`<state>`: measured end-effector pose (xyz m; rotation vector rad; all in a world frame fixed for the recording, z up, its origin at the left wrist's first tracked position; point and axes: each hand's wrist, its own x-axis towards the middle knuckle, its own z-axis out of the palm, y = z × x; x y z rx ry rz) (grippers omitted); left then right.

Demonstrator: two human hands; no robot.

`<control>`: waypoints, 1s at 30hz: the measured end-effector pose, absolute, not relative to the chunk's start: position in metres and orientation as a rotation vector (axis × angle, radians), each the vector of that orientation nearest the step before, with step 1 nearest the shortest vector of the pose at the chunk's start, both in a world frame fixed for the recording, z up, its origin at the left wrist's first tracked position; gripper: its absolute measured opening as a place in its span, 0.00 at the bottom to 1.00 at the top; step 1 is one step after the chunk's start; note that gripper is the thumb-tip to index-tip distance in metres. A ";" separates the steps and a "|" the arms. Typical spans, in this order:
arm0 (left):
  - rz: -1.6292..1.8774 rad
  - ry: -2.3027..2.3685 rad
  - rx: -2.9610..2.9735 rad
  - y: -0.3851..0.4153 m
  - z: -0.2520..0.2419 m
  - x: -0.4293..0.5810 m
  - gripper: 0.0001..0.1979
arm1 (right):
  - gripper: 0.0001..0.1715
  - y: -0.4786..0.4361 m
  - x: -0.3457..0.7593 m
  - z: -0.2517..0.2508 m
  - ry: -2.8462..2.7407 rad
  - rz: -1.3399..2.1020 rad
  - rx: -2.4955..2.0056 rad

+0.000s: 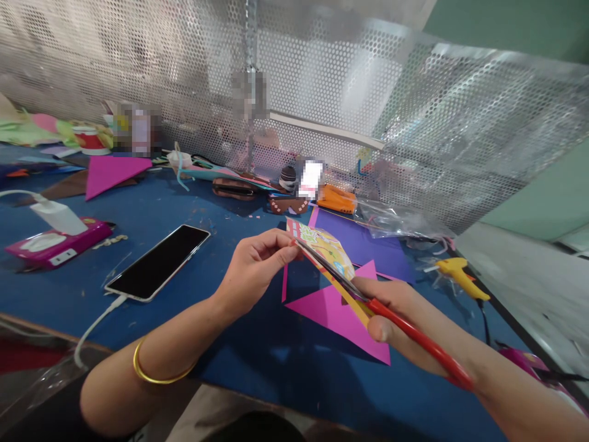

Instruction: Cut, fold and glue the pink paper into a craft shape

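Between my hands is a colourful printed packet (329,245), yellow and white with a red edge. My left hand (260,264) pinches its left corner between thumb and fingers. In my right hand (407,319) are scissors with red handles (418,341); their blades (331,268) lie along the packet's near edge. I cannot tell how far the blades have cut. Below the packet, a pink triangular sheet (340,313) lies on the blue table, and a purple sheet (368,239) with pink edging lies behind it.
A phone (159,263) on a charging cable lies at left, beside a magenta power strip (59,245) with a white plug. A yellow glue gun (460,276) rests at right. Along the perforated metal screen (322,80) stand an orange item (337,199) and craft sheets.
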<state>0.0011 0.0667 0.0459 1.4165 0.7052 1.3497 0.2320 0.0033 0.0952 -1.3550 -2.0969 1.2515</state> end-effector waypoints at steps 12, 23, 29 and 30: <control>1.315 0.690 1.416 0.066 0.046 0.001 0.08 | 0.41 0.004 0.238 0.094 -2.286 1.024 -1.357; 1.307 0.692 1.423 0.067 0.046 0.001 0.07 | 0.42 0.004 0.233 0.091 -2.184 1.101 -1.365; 1.303 0.688 1.424 0.066 0.047 0.002 0.07 | 0.42 0.002 0.234 0.091 -2.107 1.207 -1.400; 1.300 0.690 1.425 0.067 0.047 0.002 0.07 | 0.43 0.002 0.234 0.091 -2.097 1.227 -1.399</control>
